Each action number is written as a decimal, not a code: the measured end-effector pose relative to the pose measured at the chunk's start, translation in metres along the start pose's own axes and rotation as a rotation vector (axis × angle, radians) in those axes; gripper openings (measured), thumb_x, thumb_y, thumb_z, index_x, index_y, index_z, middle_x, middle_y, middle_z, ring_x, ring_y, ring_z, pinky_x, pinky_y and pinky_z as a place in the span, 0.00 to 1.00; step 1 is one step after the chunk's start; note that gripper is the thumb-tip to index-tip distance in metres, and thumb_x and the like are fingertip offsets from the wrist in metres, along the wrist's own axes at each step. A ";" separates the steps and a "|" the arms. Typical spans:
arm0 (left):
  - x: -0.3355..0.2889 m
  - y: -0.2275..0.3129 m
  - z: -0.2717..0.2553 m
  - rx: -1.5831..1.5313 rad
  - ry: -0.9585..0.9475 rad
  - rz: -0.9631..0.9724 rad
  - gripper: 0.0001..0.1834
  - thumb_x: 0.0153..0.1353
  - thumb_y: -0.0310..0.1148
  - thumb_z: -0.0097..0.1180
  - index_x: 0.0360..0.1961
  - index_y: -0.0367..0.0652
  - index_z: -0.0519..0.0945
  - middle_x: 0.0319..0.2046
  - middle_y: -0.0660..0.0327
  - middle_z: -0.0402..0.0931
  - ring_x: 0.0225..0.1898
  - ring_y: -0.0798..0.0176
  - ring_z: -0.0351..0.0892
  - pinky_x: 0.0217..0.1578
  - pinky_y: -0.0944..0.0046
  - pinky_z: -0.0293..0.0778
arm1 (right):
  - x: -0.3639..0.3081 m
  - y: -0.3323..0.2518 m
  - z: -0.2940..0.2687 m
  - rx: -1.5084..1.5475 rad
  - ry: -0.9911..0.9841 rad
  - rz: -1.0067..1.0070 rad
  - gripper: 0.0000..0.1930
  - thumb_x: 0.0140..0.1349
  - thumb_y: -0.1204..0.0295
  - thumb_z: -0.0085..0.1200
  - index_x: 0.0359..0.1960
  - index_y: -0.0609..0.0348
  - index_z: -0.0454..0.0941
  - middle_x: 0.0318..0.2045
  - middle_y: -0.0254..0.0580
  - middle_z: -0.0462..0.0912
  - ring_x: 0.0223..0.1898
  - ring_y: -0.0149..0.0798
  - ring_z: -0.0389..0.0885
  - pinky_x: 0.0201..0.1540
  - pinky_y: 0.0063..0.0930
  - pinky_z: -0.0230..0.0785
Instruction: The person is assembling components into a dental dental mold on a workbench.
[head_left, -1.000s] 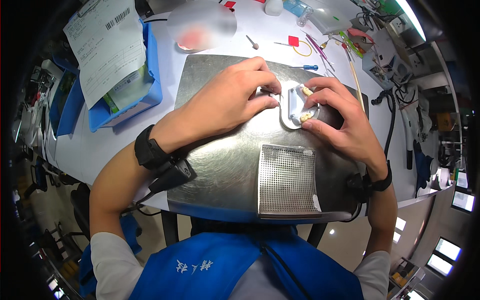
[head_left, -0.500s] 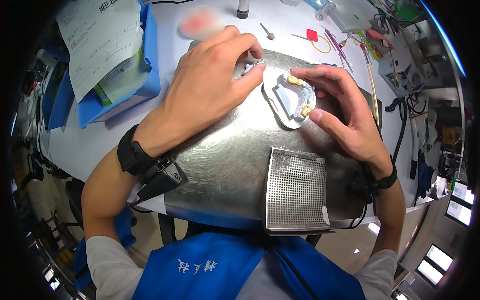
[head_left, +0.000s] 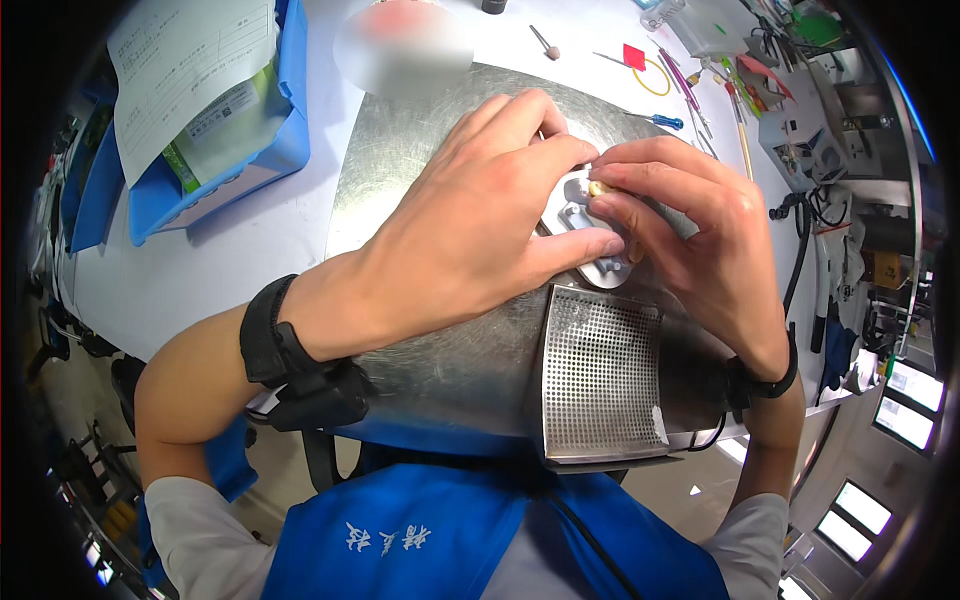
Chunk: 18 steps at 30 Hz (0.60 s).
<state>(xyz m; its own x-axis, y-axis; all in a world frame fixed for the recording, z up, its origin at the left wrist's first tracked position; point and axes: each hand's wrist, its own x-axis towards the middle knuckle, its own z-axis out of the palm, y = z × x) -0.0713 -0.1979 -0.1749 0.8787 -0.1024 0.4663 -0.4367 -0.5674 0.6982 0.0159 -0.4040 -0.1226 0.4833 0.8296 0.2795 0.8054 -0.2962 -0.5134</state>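
Note:
A dental model (head_left: 576, 213) in white and grey lies on the metal work plate, partly covered by fingers. My left hand (head_left: 480, 200) is closed round its left side, the thumb on the near part and the index finger at the far end. With thumb and fingertips my right hand (head_left: 690, 195) pinches a small yellowish tooth crown (head_left: 598, 188) at the model's right side. Whether the crown is seated on the model or lifted off it, I cannot tell. Much of the tooth arch is hidden under my right fingers.
A perforated metal tray (head_left: 602, 375) stands in front of the model on the steel plate (head_left: 440, 375). At left is a blue bin (head_left: 290, 150) with papers. A blue-handled screwdriver (head_left: 666, 122), a grinding bit (head_left: 549, 46) and several thin tools lie beyond the plate.
My left hand has moved right onto the dental model; the small pale piece it held is out of sight. My right hand has closed in on the crown. The view has shifted slightly.

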 end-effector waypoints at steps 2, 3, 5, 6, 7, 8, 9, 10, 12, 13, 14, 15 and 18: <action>-0.003 -0.003 0.002 0.051 -0.006 0.071 0.28 0.56 0.39 0.79 0.54 0.34 0.84 0.41 0.56 0.77 0.45 0.51 0.77 0.49 0.56 0.76 | -0.004 -0.002 0.004 -0.090 0.027 -0.064 0.07 0.63 0.78 0.69 0.41 0.64 0.87 0.40 0.44 0.89 0.35 0.47 0.89 0.38 0.34 0.82; -0.002 -0.002 0.001 0.047 -0.011 0.065 0.27 0.56 0.40 0.79 0.51 0.34 0.85 0.41 0.56 0.77 0.45 0.51 0.77 0.48 0.56 0.75 | -0.004 -0.001 0.005 -0.128 0.043 -0.078 0.07 0.62 0.78 0.70 0.41 0.64 0.87 0.41 0.44 0.90 0.36 0.48 0.90 0.39 0.35 0.83; -0.002 -0.003 0.001 0.040 -0.015 0.053 0.26 0.56 0.40 0.79 0.49 0.34 0.86 0.41 0.57 0.77 0.44 0.51 0.77 0.47 0.56 0.75 | -0.005 0.000 0.008 -0.163 0.054 -0.092 0.08 0.61 0.78 0.70 0.41 0.64 0.87 0.41 0.45 0.90 0.38 0.48 0.91 0.39 0.35 0.84; -0.003 -0.002 0.002 0.028 0.001 0.046 0.25 0.55 0.41 0.79 0.48 0.34 0.87 0.40 0.57 0.77 0.44 0.52 0.77 0.46 0.56 0.75 | -0.006 0.001 0.008 -0.166 0.061 -0.081 0.08 0.61 0.77 0.71 0.41 0.63 0.87 0.41 0.45 0.91 0.38 0.48 0.91 0.40 0.35 0.84; -0.003 -0.002 0.004 0.017 0.017 0.040 0.25 0.54 0.41 0.79 0.46 0.34 0.87 0.40 0.57 0.77 0.44 0.52 0.77 0.46 0.56 0.75 | -0.006 0.001 0.008 -0.168 0.069 -0.070 0.09 0.61 0.77 0.71 0.42 0.63 0.87 0.41 0.45 0.91 0.39 0.47 0.92 0.40 0.34 0.85; -0.003 -0.002 0.003 0.012 0.018 0.037 0.25 0.54 0.41 0.79 0.46 0.34 0.87 0.40 0.57 0.77 0.44 0.52 0.77 0.46 0.56 0.75 | -0.006 0.001 0.007 -0.169 0.064 -0.067 0.09 0.61 0.77 0.71 0.42 0.63 0.87 0.41 0.45 0.91 0.39 0.47 0.92 0.40 0.34 0.85; -0.003 -0.003 0.003 0.016 0.019 0.041 0.25 0.54 0.40 0.79 0.46 0.34 0.87 0.40 0.57 0.76 0.44 0.52 0.77 0.45 0.55 0.75 | -0.006 0.001 0.006 -0.171 0.049 -0.066 0.09 0.61 0.80 0.70 0.42 0.64 0.88 0.42 0.46 0.91 0.39 0.45 0.92 0.41 0.32 0.84; -0.003 -0.003 0.003 0.020 0.019 0.045 0.24 0.53 0.40 0.79 0.46 0.34 0.87 0.39 0.56 0.76 0.44 0.52 0.76 0.45 0.55 0.74 | -0.006 0.001 0.006 -0.173 0.035 -0.065 0.09 0.61 0.83 0.69 0.43 0.66 0.88 0.43 0.47 0.92 0.40 0.42 0.92 0.42 0.30 0.84; -0.005 -0.003 0.004 0.020 0.021 0.047 0.24 0.53 0.39 0.79 0.45 0.34 0.87 0.39 0.56 0.76 0.43 0.52 0.76 0.45 0.55 0.74 | -0.008 -0.002 0.008 -0.174 0.033 -0.056 0.09 0.61 0.83 0.68 0.43 0.66 0.88 0.43 0.47 0.92 0.40 0.42 0.92 0.42 0.30 0.84; -0.007 -0.002 0.003 0.024 0.021 0.053 0.24 0.53 0.39 0.79 0.45 0.34 0.87 0.39 0.56 0.75 0.43 0.52 0.76 0.45 0.55 0.74 | -0.009 -0.004 0.008 -0.175 0.038 -0.048 0.10 0.61 0.83 0.68 0.44 0.66 0.88 0.43 0.47 0.92 0.40 0.42 0.92 0.42 0.30 0.84; -0.008 -0.001 0.004 0.021 0.019 0.048 0.24 0.53 0.39 0.79 0.45 0.34 0.87 0.39 0.56 0.75 0.43 0.52 0.76 0.45 0.55 0.74 | -0.009 -0.005 0.008 -0.172 0.033 -0.044 0.10 0.61 0.83 0.68 0.44 0.66 0.88 0.43 0.47 0.92 0.40 0.42 0.92 0.42 0.30 0.84; -0.008 -0.001 0.004 0.021 0.023 0.052 0.23 0.53 0.38 0.79 0.45 0.34 0.87 0.39 0.56 0.75 0.43 0.52 0.76 0.45 0.56 0.74 | -0.009 -0.005 0.008 -0.164 0.039 -0.040 0.10 0.60 0.84 0.68 0.44 0.66 0.88 0.43 0.47 0.92 0.40 0.42 0.92 0.42 0.30 0.83; -0.009 0.001 0.006 0.024 0.038 0.058 0.23 0.53 0.38 0.78 0.45 0.34 0.86 0.39 0.56 0.75 0.43 0.51 0.75 0.46 0.56 0.74 | -0.012 -0.010 0.010 -0.183 0.057 -0.039 0.10 0.60 0.84 0.68 0.43 0.66 0.88 0.43 0.46 0.92 0.40 0.42 0.92 0.42 0.30 0.83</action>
<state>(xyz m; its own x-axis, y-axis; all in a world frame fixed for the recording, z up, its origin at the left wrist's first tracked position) -0.0785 -0.2021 -0.1819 0.8438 -0.1045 0.5264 -0.4814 -0.5809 0.6564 -0.0015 -0.4064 -0.1296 0.4649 0.8154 0.3448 0.8704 -0.3498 -0.3465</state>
